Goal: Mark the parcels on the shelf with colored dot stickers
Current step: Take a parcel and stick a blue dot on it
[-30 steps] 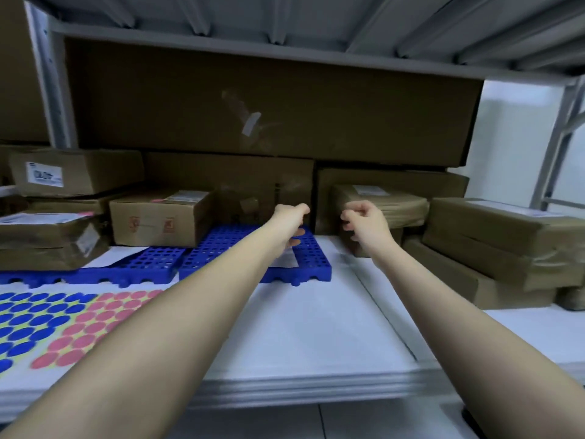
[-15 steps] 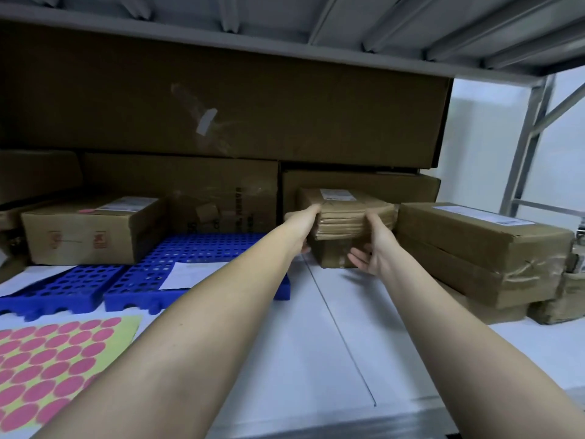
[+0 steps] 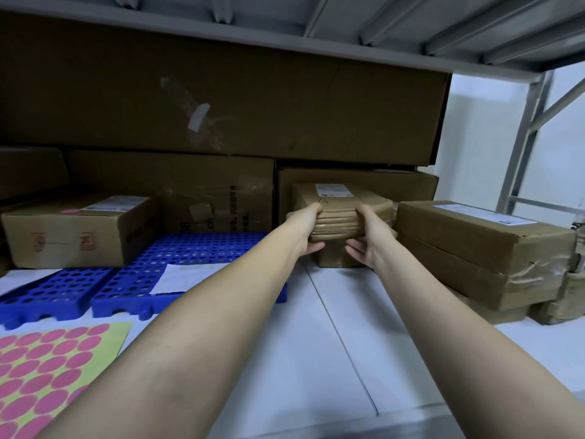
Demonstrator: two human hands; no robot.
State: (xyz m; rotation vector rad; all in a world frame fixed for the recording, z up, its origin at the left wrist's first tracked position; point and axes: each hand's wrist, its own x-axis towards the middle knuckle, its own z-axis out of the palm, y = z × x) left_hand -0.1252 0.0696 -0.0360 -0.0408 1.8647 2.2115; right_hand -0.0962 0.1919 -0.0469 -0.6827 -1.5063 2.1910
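View from a head cam looking down two bare forearms into a metal shelf bay w/ white boards as its floor point(image 3: 316, 343). Both hands reach to the back centre and grip a flat brown taped parcel point(image 3: 343, 213) that sits on top of another small brown box point(image 3: 335, 256). Left hand point(image 3: 305, 229) clamps the parcel's left edge, thumb on top, fingers curled under; right hand point(image 3: 368, 236) mirrors it on the right edge, thumb over the top, fingers spread below. The parcel has a white shipping label point(image 3: 334, 190) on its upper face and no dot on it that can be seen. It looks like a padded or layered pack wrapped in shiny tape: prob. light, a bit soft at the edges, and slick where taped, so a two-sided hold at the short edges w/ fingers underneath seems the safest grip. At lower left lies a yellow sheet of pink dot stickers point(image 3: 47, 375), well apart from the hands. Beside it are two blue perforated plastic trays point(image 3: 177, 258), one w/ a white paper slip point(image 3: 183, 277) on it. A cardboard box point(image 3: 79, 229) at left already carries a pink dot point(image 3: 71, 211). Long brown cartons point(image 3: 481, 245) are stacked at right; larger cartons fill the back.
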